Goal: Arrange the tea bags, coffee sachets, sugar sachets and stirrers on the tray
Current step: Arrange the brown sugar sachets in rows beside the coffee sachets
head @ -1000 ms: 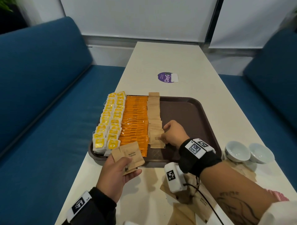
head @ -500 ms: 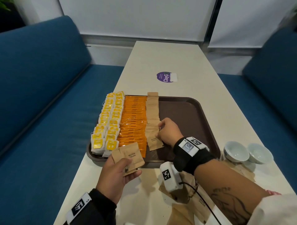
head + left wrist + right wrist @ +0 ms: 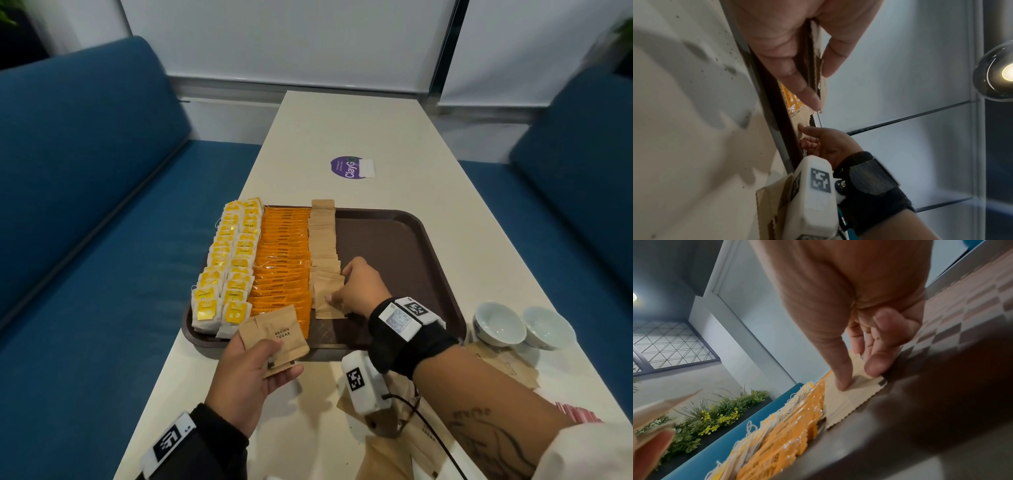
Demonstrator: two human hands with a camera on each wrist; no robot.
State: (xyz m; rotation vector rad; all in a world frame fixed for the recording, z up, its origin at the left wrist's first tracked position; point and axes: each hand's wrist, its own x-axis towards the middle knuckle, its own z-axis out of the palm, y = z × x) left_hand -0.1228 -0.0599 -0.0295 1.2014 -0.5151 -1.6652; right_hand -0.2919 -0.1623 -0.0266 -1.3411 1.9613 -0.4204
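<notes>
On the brown tray (image 3: 411, 240) lie yellow tea bags (image 3: 226, 267) at the left, orange coffee sachets (image 3: 282, 260) beside them, then a row of brown sugar sachets (image 3: 323, 236). My right hand (image 3: 356, 291) is over the near end of that row. Its thumb and forefinger pinch the nearest sugar sachet (image 3: 849, 399), which lies flat on the tray. Just before the tray's front edge, my left hand (image 3: 253, 370) holds a small stack of brown sugar sachets (image 3: 274, 332) between thumb and fingers (image 3: 803, 84).
Two white bowls (image 3: 498, 323) stand right of the tray. Loose brown sachets (image 3: 507, 366) lie on the table under my right forearm, and red-striped packets (image 3: 575, 411) lie at the near right. A purple sticker (image 3: 347, 167) is farther back. Blue benches flank the table.
My right hand has shifted a little left and nearer along the sugar row, and the sachet under its fingers has straightened. The left hand holds its stack in the same place.
</notes>
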